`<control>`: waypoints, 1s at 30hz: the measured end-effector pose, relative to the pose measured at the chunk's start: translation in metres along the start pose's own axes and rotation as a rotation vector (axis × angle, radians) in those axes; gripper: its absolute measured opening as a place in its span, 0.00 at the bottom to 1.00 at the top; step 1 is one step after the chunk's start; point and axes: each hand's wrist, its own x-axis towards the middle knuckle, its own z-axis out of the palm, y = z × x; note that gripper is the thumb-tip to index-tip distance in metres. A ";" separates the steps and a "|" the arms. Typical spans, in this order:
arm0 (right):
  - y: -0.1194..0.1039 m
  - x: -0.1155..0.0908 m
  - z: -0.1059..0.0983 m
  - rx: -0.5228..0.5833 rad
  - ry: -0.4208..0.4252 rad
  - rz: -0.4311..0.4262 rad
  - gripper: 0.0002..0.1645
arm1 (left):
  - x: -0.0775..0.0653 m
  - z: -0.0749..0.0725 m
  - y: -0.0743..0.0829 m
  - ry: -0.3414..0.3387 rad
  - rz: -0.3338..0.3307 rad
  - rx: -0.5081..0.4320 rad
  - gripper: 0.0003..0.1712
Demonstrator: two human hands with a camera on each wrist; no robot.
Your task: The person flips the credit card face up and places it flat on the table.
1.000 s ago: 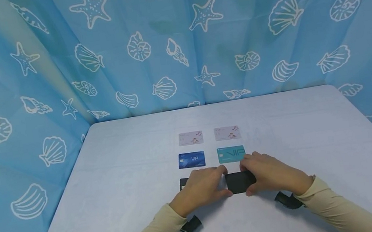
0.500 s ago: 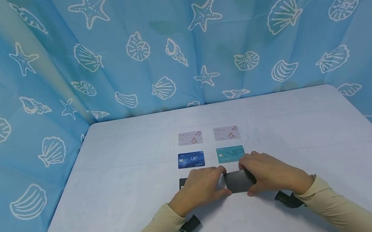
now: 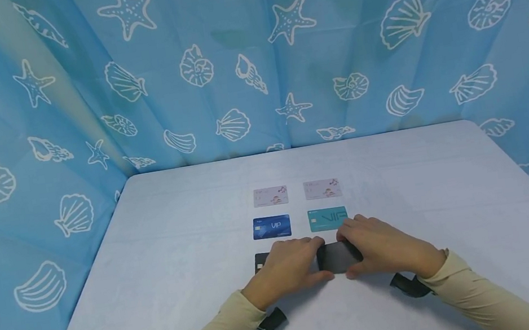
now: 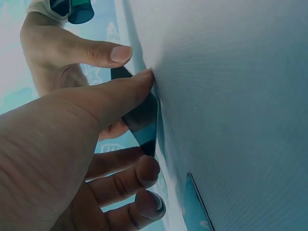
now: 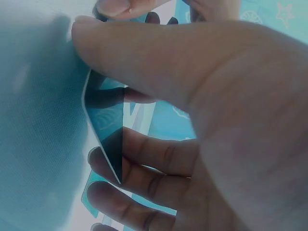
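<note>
A glossy black card (image 3: 340, 258) lies in the front row, between my two hands. My left hand (image 3: 291, 266) pinches its left end, thumb at the near edge and fingers at the far edge. My right hand (image 3: 381, 244) grips the right end the same way. Close to the tabletop, the card's dark surface (image 4: 144, 122) mirrors fingers in the left wrist view. In the right wrist view, the thin pale edge of the black card (image 5: 103, 137) is visible. A second dark card (image 3: 260, 261) shows only its left corner; my left hand hides the rest.
Behind the hands lie a blue VIP card (image 3: 271, 226) and a teal VIP card (image 3: 328, 219). Farther back are two pale pink cards, left card (image 3: 271, 196) and right card (image 3: 322, 189). The white table (image 3: 176, 229) meets a blue shell-patterned curtain (image 3: 234, 32).
My left hand has shifted slightly right, over the black card's left end. My right hand has come slightly left with the card. Its surface looks lighter than a second ago.
</note>
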 end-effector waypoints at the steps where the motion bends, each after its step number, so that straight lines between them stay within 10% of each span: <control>1: 0.000 0.000 0.000 0.001 0.000 0.001 0.36 | 0.000 0.000 0.000 0.000 0.000 0.004 0.34; 30: 0.006 -0.008 -0.018 -0.031 0.035 0.011 0.36 | 0.002 0.004 -0.006 0.010 -0.036 0.025 0.34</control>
